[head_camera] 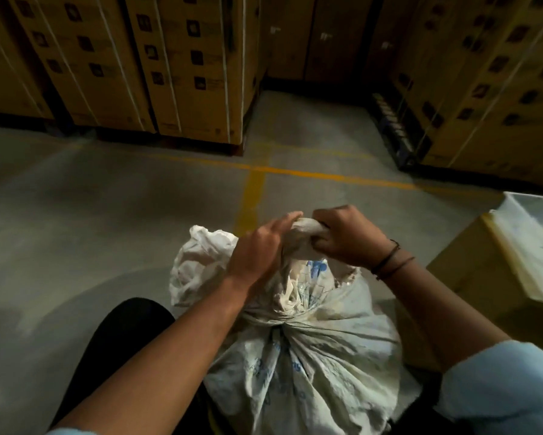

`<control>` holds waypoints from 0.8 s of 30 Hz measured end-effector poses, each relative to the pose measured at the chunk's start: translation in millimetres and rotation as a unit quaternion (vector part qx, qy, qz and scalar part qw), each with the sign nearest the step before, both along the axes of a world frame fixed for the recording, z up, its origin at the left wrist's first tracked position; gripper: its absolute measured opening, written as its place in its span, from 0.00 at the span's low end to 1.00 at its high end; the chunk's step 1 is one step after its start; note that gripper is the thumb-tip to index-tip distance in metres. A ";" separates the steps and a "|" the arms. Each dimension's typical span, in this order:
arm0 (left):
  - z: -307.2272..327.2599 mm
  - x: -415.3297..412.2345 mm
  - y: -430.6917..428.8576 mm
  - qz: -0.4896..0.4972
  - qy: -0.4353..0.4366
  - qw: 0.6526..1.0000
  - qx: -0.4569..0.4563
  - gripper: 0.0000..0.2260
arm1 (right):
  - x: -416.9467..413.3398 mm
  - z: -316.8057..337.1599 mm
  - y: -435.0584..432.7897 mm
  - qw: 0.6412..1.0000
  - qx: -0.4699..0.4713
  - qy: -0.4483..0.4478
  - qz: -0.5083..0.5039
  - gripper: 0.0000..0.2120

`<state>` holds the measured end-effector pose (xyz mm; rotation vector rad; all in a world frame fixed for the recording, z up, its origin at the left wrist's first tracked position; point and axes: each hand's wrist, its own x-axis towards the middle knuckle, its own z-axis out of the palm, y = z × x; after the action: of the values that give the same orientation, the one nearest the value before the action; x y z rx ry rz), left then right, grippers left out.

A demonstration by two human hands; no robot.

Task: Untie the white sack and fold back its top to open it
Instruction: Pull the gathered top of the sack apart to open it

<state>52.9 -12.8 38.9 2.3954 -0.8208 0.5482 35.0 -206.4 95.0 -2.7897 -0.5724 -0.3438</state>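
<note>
down low in the near middle of the view, the white sack point(304, 365) stands on the grey concrete floor point(107, 215), full and rounded, its woven cloth grubby, creased and marked with faded blue print. its neck is cinched into a tight gather partway up, and the loose top above that flares out, crumpled, toward the left. both hands work at the twisted end of that top: the left hand point(257, 252) lies against it with fingers partly extended, thumb side pressing the cloth, while the right hand point(345, 237), a dark cord on its wrist, is closed in a fist on the twisted fabric. to the right, just beside the sack, sits a cardboard box point(471, 277). strapped cartons point(176, 64) line the far side.
</note>
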 end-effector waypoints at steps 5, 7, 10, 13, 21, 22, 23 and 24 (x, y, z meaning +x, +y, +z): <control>30.3 -19.7 -25.3 -0.045 -0.092 0.993 -0.061 0.17 | -43.9 19.8 -10.5 0.958 -0.091 -0.269 -0.047 0.08; 39.4 -27.1 -37.3 -0.102 -0.063 0.990 -0.072 0.19 | -52.5 19.2 -26.4 0.943 -0.118 -0.311 -0.016 0.08; 36.1 -31.8 -46.6 -0.180 0.070 0.981 -0.031 0.21 | -60.4 7.0 -52.0 0.960 -0.122 -0.248 0.045 0.18; 24.2 -27.9 -46.9 -0.204 0.188 0.960 0.024 0.19 | -64.6 -11.5 -59.9 0.973 -0.142 -0.168 0.072 0.27; 4.3 -18.5 -26.4 -0.179 0.115 0.974 0.073 0.18 | -68.3 -36.1 -57.6 0.995 0.001 0.075 0.065 0.30; 2.2 -18.5 -23.4 -0.184 0.082 0.977 0.068 0.17 | -69.2 -36.7 -58.8 0.988 0.036 0.128 0.074 0.28; 1.5 -19.7 -22.1 -0.183 0.046 0.980 0.067 0.16 | -70.3 -36.2 -59.8 0.980 0.067 0.172 0.074 0.27; 1.2 -22.0 -22.4 -0.180 0.012 0.981 0.066 0.15 | -72.0 -35.4 -60.6 0.976 0.089 0.191 0.063 0.26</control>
<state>30.9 -35.2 40.1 2.2858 -1.2786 0.3273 -37.0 -267.1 59.6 -2.5357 -0.5872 0.1601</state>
